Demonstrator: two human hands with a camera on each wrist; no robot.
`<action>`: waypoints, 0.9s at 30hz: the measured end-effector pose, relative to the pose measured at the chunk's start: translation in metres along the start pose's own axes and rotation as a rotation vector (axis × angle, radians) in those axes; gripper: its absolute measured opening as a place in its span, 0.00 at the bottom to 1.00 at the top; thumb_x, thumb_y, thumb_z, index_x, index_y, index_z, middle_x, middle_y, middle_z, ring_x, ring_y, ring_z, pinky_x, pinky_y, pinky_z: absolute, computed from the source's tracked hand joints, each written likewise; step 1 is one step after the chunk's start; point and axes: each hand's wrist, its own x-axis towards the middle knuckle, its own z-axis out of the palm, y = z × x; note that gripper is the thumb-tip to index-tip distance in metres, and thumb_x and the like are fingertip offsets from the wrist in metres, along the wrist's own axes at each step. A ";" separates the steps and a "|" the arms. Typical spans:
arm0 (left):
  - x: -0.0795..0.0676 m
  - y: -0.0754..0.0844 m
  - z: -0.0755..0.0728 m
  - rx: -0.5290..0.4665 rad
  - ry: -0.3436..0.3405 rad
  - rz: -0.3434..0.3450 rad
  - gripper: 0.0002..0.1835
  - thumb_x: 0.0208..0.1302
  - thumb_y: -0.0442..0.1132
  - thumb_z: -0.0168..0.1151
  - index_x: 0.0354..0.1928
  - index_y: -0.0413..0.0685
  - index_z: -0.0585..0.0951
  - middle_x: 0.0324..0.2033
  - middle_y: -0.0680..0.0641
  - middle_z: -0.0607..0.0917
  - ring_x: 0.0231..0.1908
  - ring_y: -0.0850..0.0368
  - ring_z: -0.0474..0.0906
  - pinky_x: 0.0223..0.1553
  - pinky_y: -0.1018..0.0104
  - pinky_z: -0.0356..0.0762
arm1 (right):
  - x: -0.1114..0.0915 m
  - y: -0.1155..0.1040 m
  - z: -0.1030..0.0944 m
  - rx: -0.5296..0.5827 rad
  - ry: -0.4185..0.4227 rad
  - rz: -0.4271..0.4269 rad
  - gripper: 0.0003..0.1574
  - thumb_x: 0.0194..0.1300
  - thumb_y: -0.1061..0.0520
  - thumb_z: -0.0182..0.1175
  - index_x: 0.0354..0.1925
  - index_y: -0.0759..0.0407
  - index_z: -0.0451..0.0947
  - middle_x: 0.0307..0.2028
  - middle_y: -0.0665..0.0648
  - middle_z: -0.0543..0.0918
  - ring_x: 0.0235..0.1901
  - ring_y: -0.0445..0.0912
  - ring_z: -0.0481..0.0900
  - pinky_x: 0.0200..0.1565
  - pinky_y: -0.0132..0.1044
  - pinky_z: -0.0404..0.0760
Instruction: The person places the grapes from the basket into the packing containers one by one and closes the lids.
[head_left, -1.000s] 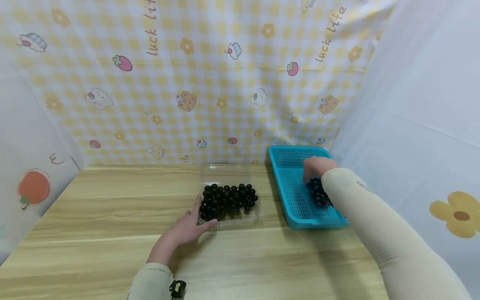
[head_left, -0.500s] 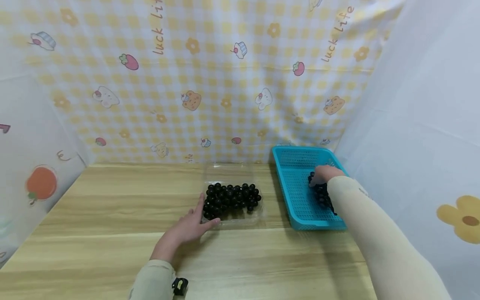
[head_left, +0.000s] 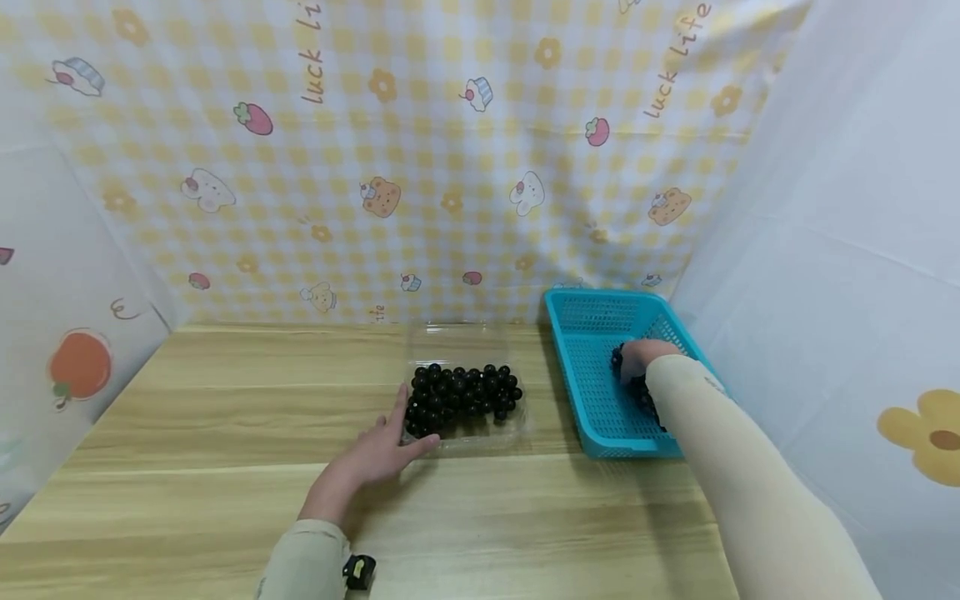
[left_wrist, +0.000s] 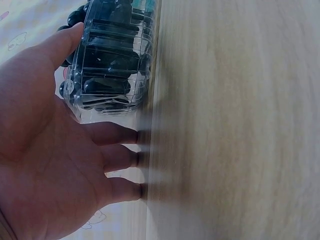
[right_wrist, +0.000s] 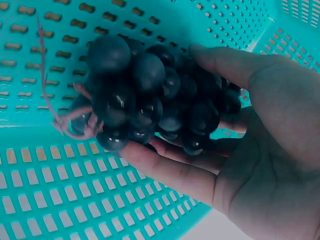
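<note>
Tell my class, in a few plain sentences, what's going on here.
A person's right hand grips a bunch of dark grapes inside a blue basket. The left hand touches the near left corner of a clear plastic box, which holds more dark grapes. Box and basket stand apart on a wooden table.

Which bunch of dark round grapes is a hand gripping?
The bunch of dark round grapes in the turquoise perforated plastic basket: the right hand grips it, whereas the other dark grapes lie in the clear plastic container.
</note>
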 end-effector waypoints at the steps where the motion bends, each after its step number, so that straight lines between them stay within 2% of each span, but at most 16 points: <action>1: 0.000 0.000 0.000 0.000 0.001 -0.001 0.61 0.74 0.72 0.55 0.86 0.52 0.30 0.78 0.18 0.56 0.77 0.13 0.49 0.74 0.16 0.51 | 0.001 0.000 0.000 -0.026 0.002 -0.021 0.35 0.74 0.51 0.65 0.70 0.70 0.73 0.67 0.79 0.76 0.55 0.64 0.82 0.50 0.56 0.88; 6: 0.000 0.000 0.001 -0.004 0.001 -0.002 0.60 0.74 0.72 0.55 0.86 0.53 0.30 0.78 0.18 0.55 0.77 0.13 0.49 0.74 0.16 0.51 | 0.005 0.005 0.004 -0.037 0.016 -0.050 0.29 0.74 0.53 0.66 0.65 0.70 0.78 0.59 0.76 0.82 0.46 0.60 0.83 0.43 0.53 0.88; 14: 0.000 -0.001 0.001 -0.007 -0.001 -0.013 0.61 0.74 0.72 0.55 0.86 0.53 0.30 0.77 0.16 0.53 0.77 0.12 0.48 0.74 0.16 0.51 | 0.001 0.003 0.005 -0.052 0.029 -0.074 0.29 0.73 0.52 0.68 0.63 0.69 0.79 0.57 0.74 0.83 0.46 0.59 0.83 0.44 0.52 0.87; 17: 0.000 -0.001 0.001 -0.004 -0.002 -0.011 0.61 0.74 0.72 0.55 0.86 0.52 0.30 0.77 0.16 0.53 0.76 0.12 0.49 0.74 0.17 0.51 | -0.002 0.001 0.004 -0.071 0.023 -0.096 0.23 0.72 0.56 0.66 0.59 0.68 0.80 0.55 0.72 0.83 0.42 0.56 0.80 0.40 0.48 0.83; 22: 0.000 -0.001 0.000 -0.003 -0.001 -0.009 0.60 0.74 0.72 0.55 0.86 0.52 0.30 0.77 0.17 0.56 0.77 0.13 0.47 0.75 0.17 0.49 | -0.005 -0.003 0.002 -0.113 0.005 -0.145 0.02 0.66 0.63 0.65 0.37 0.60 0.80 0.35 0.61 0.80 0.32 0.50 0.71 0.32 0.42 0.71; 24: 0.000 0.000 0.000 -0.004 -0.001 -0.010 0.61 0.74 0.72 0.55 0.86 0.52 0.29 0.77 0.18 0.57 0.78 0.14 0.46 0.75 0.17 0.46 | -0.005 -0.004 0.001 -0.128 -0.003 -0.160 0.08 0.62 0.64 0.65 0.29 0.56 0.77 0.29 0.57 0.74 0.28 0.49 0.68 0.31 0.40 0.69; 27: -0.001 0.000 0.000 -0.004 -0.001 -0.006 0.61 0.74 0.72 0.54 0.86 0.52 0.29 0.77 0.19 0.59 0.78 0.14 0.46 0.75 0.17 0.45 | -0.004 -0.006 0.000 -0.157 -0.008 -0.173 0.11 0.57 0.67 0.65 0.26 0.54 0.74 0.26 0.54 0.70 0.26 0.47 0.65 0.28 0.39 0.67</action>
